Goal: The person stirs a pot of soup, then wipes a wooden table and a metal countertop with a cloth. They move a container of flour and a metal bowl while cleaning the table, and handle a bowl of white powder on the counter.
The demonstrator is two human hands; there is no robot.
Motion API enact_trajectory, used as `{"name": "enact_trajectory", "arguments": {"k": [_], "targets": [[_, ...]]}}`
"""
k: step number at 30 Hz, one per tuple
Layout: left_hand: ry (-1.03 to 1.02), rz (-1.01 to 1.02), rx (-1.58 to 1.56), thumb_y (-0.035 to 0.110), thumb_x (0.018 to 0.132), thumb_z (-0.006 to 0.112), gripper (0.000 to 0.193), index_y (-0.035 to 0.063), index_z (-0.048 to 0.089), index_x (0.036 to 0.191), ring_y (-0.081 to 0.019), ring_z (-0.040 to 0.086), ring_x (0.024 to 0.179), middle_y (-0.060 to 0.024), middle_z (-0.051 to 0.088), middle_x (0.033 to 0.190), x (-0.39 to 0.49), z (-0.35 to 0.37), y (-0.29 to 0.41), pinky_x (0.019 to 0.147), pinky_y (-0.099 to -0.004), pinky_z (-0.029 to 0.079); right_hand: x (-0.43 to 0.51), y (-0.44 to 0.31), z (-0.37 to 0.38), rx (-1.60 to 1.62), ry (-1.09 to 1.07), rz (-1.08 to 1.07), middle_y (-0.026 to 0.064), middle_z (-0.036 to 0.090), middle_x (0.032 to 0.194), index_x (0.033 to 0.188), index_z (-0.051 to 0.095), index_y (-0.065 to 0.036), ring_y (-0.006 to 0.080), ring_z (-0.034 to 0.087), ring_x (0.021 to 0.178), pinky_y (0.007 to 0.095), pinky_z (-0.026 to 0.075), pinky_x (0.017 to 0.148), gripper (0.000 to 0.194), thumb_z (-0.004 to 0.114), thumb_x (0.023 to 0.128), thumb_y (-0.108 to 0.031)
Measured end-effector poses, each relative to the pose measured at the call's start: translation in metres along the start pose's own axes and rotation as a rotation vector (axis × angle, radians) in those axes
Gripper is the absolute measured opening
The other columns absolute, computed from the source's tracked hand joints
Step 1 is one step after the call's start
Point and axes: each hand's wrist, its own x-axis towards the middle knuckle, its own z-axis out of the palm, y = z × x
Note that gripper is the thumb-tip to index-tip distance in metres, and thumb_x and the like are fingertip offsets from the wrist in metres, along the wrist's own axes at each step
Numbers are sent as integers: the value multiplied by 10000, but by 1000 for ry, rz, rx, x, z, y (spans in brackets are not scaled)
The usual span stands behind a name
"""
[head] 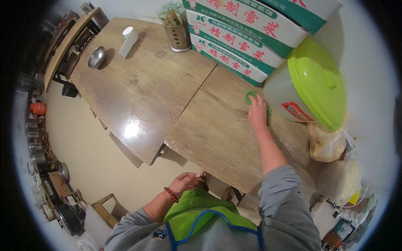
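My right hand presses down on a green cloth or scouring pad at the right part of the wooden tabletop. Green edges show on both sides of the hand; the rest is hidden under it. Just to its right stands a large translucent tub with a lime-green lid. My left hand, with a red bead bracelet at the wrist, hangs before the green apron. Nothing shows in its loosely curled fingers.
Stacked green-and-white cartons bearing writing line the wall side. Beside them stands a metal holder full of chopsticks. A metal bowl and a white plastic object occupy the far end. A plastic bag and another tub stand at right.
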Motion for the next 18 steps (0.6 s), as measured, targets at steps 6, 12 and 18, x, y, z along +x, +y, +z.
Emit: {"name": "enact_trajectory", "arguments": {"k": [6, 12, 18], "targets": [[8, 23, -85, 282, 928, 561, 352, 50, 526, 1191, -244, 571, 1071, -110, 582, 1145, -5, -24, 1, 897, -389, 467, 12, -53, 4, 182, -247, -169, 177, 474, 1339, 1162, 595, -95, 361, 424, 1250, 461, 370, 1019, 318, 522, 861, -23], [108, 108, -184, 306, 931, 557, 341, 70, 533, 1176, -217, 583, 1020, -77, 598, 1106, -5, -51, -14, 855, -361, 471, 129, -30, 63, -29, -259, -436, 156, 480, 1334, 1186, 581, -98, 359, 430, 1232, 433, 330, 1049, 444, 516, 773, 51], [96, 73, -195, 303, 923, 563, 329, 76, 537, 1159, -190, 573, 1004, -60, 588, 1103, -7, -51, -9, 862, -352, 464, 39, -8, 45, 90, -318, -283, 159, 482, 1336, 1153, 609, -113, 369, 439, 1223, 429, 357, 1031, 428, 499, 786, 76]]}}
